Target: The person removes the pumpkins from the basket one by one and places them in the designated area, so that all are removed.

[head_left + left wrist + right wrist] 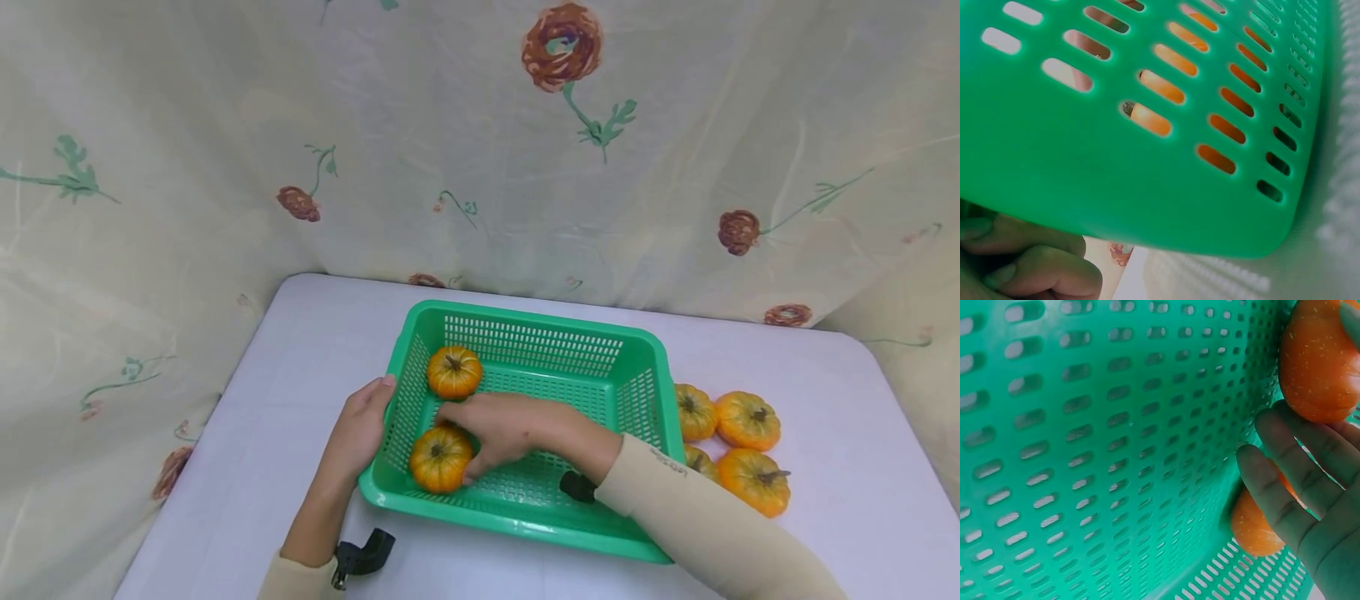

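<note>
While the right arm slanted in from the lower right, the right hand angled down into the green basket, thumb and fingers round the nearer pumpkin; the left hand gripped the left rim. Squat, roundish, stem up, that pumpkin sat below the frame's middle, just left of the right palm!

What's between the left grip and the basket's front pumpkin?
In the head view, the basket's slotted left wall separates the left grip from that pumpkin.
</note>
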`<state>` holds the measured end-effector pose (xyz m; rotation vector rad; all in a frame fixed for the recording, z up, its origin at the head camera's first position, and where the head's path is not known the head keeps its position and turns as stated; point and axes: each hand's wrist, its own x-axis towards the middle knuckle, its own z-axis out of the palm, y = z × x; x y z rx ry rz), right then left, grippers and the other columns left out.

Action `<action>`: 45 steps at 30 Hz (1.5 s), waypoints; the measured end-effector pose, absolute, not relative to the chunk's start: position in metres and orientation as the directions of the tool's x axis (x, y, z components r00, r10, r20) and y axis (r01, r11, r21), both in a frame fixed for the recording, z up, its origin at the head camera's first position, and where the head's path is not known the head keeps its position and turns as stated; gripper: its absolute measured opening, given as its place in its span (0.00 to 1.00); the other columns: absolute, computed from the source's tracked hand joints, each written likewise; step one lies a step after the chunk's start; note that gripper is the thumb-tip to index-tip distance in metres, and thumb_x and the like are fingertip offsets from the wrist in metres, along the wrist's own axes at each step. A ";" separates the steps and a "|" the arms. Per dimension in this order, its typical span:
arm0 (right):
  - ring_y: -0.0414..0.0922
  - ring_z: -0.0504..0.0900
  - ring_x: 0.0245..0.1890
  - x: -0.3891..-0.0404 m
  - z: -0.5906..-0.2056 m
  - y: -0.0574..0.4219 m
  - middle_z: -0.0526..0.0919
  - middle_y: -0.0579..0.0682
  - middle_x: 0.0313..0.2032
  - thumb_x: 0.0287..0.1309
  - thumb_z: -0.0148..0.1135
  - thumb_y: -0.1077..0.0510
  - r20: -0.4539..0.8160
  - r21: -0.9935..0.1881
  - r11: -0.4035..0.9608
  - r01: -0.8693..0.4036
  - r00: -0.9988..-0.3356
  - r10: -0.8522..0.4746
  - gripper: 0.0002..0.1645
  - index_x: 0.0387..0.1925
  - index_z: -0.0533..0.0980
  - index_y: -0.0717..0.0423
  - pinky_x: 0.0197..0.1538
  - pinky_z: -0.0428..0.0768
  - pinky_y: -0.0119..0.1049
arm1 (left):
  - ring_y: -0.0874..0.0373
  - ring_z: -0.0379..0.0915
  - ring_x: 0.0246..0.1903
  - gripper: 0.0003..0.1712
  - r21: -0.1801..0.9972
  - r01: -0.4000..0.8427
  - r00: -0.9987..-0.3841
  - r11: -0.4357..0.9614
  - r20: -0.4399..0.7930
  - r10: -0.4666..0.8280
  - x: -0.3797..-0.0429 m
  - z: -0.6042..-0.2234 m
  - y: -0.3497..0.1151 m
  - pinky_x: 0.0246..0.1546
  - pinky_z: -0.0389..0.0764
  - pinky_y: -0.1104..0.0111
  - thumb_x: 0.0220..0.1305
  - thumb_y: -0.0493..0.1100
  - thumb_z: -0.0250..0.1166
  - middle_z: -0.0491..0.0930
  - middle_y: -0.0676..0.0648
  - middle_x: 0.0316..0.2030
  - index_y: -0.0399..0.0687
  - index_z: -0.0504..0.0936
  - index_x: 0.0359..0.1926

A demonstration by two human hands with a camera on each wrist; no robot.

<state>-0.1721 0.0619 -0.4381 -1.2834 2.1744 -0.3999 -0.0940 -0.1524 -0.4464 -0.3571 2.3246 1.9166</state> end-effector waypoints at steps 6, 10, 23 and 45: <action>0.38 0.81 0.52 -0.173 -0.437 0.064 0.83 0.47 0.58 0.53 0.83 0.43 -0.338 -0.533 0.501 -0.682 -0.371 -0.865 0.45 0.68 0.72 0.51 0.58 0.80 0.38 | 0.47 0.83 0.44 0.30 0.953 -0.245 -0.968 0.177 -0.228 -0.108 -0.094 -0.448 -0.153 0.43 0.85 0.59 0.86 0.55 0.43 0.84 0.36 0.48 0.36 0.78 0.65; 0.38 0.81 0.53 -0.174 -0.437 0.064 0.82 0.47 0.59 0.53 0.83 0.43 -0.340 -0.533 0.503 -0.680 -0.372 -0.864 0.45 0.68 0.71 0.50 0.58 0.80 0.38 | 0.47 0.82 0.45 0.30 0.954 -0.242 -0.968 0.175 -0.226 -0.108 -0.095 -0.449 -0.153 0.43 0.85 0.59 0.86 0.55 0.43 0.84 0.35 0.48 0.36 0.78 0.65; 0.43 0.78 0.62 -0.173 -0.436 0.064 0.78 0.46 0.66 0.54 0.82 0.43 -0.334 -0.504 0.496 -0.707 -0.370 -0.867 0.51 0.74 0.69 0.51 0.66 0.76 0.43 | 0.44 0.84 0.46 0.30 0.954 -0.253 -0.964 0.162 -0.235 -0.120 -0.096 -0.451 -0.153 0.44 0.87 0.57 0.86 0.56 0.43 0.84 0.35 0.49 0.38 0.79 0.65; 0.42 0.78 0.62 -0.174 -0.435 0.065 0.79 0.45 0.65 0.54 0.83 0.45 -0.334 -0.520 0.497 -0.695 -0.370 -0.867 0.48 0.73 0.71 0.50 0.66 0.75 0.44 | 0.46 0.84 0.45 0.30 0.952 -0.250 -0.965 0.175 -0.230 -0.127 -0.095 -0.451 -0.153 0.43 0.86 0.59 0.86 0.56 0.43 0.85 0.36 0.47 0.39 0.80 0.64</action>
